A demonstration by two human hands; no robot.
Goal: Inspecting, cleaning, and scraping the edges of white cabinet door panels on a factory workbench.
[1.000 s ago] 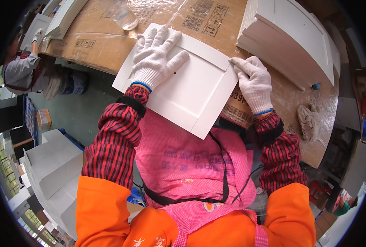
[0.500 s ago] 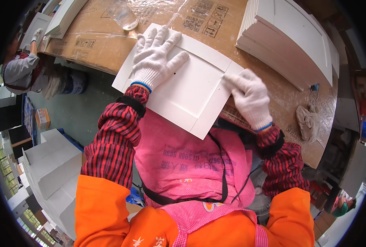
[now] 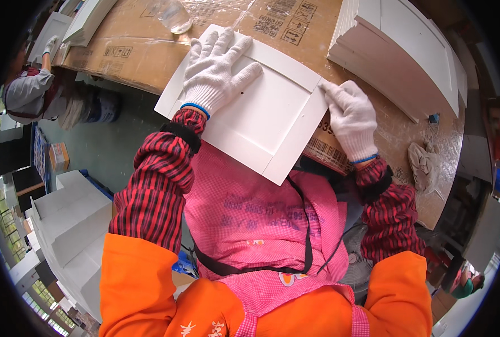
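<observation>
left hand (image 3: 219, 70) presses flat on the white panel (image 3: 261, 121), right hand (image 3: 348, 118) pinches its edge; overhanging, the panel may tip off the table (image 3: 148, 50).

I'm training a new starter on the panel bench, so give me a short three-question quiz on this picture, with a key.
1. True or false: the left hand lies flat on top of the white framed panel.
2. Where does the right hand touch the panel? A) its right edge, near the corner B) its middle C) not at all
3. Fill in: the panel rests on brown ____ that covers the bench.

Key: 1 true. 2 A. 3 cardboard.
</observation>
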